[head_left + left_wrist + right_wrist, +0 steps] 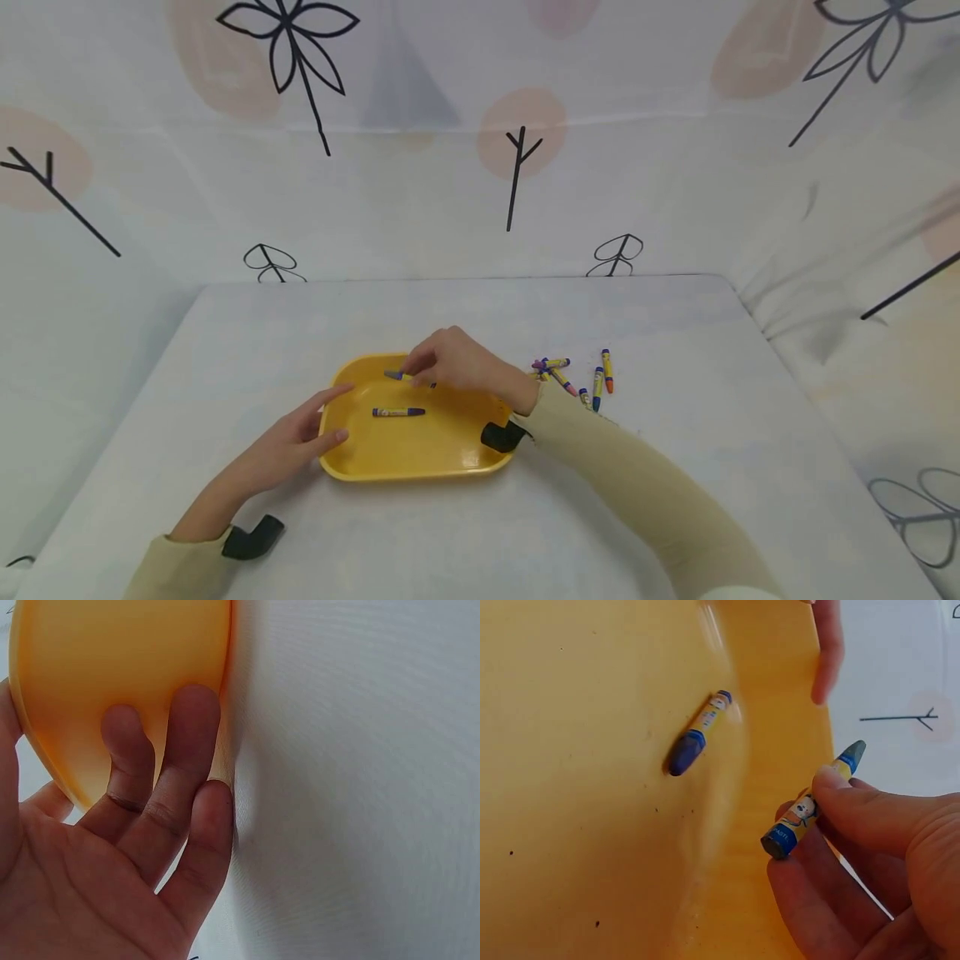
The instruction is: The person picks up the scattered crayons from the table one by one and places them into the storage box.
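Observation:
A shallow yellow tray (405, 454) lies on the table, with a dark purple oil pastel (398, 412) on its floor. My left hand (281, 450) holds the tray's left rim, thumb over the edge; in the left wrist view several fingers (193, 724) rest against the outer wall. Over the far part of the tray is my right hand (461, 362). Between thumb and fingers it pinches a dark grey-green oil pastel (799, 817) in a yellow and blue wrapper, held above the tray floor, its tip turned left in the head view.
Several more oil pastels (597, 387) lie loosely on the white table (570, 517), right of the tray. Small dark specks dot the tray floor. A patterned cloth (420, 192) hangs behind the table. Each sleeve carries a black strap piece (253, 537) at the wrist.

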Action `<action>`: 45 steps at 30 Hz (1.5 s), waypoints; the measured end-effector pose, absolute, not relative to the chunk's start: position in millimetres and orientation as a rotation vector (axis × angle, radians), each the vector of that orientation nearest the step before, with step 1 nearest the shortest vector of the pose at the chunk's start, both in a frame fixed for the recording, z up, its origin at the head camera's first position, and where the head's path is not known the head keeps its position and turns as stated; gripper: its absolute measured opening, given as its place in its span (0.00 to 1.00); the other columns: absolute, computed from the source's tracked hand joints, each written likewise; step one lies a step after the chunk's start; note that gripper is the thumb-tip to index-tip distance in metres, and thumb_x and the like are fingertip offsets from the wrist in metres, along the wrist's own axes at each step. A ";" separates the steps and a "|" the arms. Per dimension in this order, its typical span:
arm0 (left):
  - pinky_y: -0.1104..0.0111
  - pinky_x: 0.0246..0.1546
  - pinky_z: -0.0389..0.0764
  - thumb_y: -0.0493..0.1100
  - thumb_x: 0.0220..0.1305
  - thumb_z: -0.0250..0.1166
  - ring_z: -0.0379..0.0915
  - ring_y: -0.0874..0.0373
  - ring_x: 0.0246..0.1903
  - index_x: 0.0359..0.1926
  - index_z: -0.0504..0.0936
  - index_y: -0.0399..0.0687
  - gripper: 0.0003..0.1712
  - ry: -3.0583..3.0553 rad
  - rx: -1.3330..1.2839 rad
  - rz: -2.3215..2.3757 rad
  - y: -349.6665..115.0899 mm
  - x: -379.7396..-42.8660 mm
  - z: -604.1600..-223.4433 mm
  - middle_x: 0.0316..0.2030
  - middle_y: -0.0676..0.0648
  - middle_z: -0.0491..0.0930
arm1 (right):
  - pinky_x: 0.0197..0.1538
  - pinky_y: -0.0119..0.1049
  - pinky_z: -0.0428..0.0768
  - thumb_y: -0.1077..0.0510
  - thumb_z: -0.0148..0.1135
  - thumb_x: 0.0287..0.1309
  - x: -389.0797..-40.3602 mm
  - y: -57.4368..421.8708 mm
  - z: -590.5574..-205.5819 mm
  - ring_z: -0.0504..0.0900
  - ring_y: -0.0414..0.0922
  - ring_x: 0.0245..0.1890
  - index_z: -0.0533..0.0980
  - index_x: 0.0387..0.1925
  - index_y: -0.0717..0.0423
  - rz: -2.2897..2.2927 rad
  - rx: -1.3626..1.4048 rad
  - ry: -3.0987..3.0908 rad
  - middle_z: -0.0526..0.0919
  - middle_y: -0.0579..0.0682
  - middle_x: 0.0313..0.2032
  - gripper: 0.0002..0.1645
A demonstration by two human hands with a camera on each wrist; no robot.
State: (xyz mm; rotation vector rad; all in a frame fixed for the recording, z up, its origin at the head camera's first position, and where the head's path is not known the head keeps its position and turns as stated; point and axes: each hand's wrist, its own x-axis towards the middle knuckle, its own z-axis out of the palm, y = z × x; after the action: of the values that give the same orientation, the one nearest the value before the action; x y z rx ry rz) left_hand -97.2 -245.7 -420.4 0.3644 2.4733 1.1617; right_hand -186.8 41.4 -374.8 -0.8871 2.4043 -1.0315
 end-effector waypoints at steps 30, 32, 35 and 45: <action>0.64 0.39 0.74 0.55 0.71 0.62 0.75 0.52 0.39 0.76 0.57 0.60 0.38 2.479 0.359 1.154 -244.7 -97.4 -420.3 0.50 0.43 0.76 | 0.43 0.26 0.77 0.61 0.70 0.60 -181.9 38.1 -380.3 0.82 0.33 0.40 0.85 0.48 0.55 -0.943 -0.885 2.473 0.87 0.42 0.40 0.13; 0.63 0.39 0.75 0.55 0.71 0.62 0.74 0.52 0.40 0.76 0.58 0.60 0.38 2.490 0.360 1.146 -245.3 -97.0 -419.6 0.53 0.42 0.75 | 0.45 0.27 0.78 0.60 0.69 0.61 -183.1 47.5 -370.0 0.82 0.34 0.41 0.85 0.49 0.55 -0.997 -0.875 2.469 0.87 0.42 0.41 0.14; 0.63 0.39 0.75 0.55 0.70 0.62 0.74 0.52 0.41 0.76 0.58 0.60 0.38 2.517 0.360 1.131 -245.8 -96.6 -418.0 0.56 0.41 0.74 | 0.48 0.31 0.78 0.60 0.69 0.61 -185.3 67.6 -354.2 0.83 0.36 0.43 0.85 0.50 0.55 -1.066 -0.861 2.489 0.87 0.43 0.43 0.14; 0.66 0.32 0.72 0.52 0.71 0.63 0.73 0.54 0.33 0.76 0.57 0.58 0.38 2.502 0.381 1.153 -243.8 -96.2 -417.3 0.38 0.45 0.76 | 0.50 0.43 0.80 0.57 0.67 0.64 -193.5 183.2 -358.7 0.83 0.45 0.45 0.82 0.52 0.55 -1.153 -0.536 2.679 0.86 0.46 0.45 0.16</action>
State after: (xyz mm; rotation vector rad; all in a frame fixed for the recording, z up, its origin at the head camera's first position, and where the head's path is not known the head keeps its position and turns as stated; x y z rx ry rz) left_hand -96.2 -243.8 -417.3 0.3808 2.5025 1.1527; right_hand -193.5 183.2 -358.7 -0.5362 2.6787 -1.1530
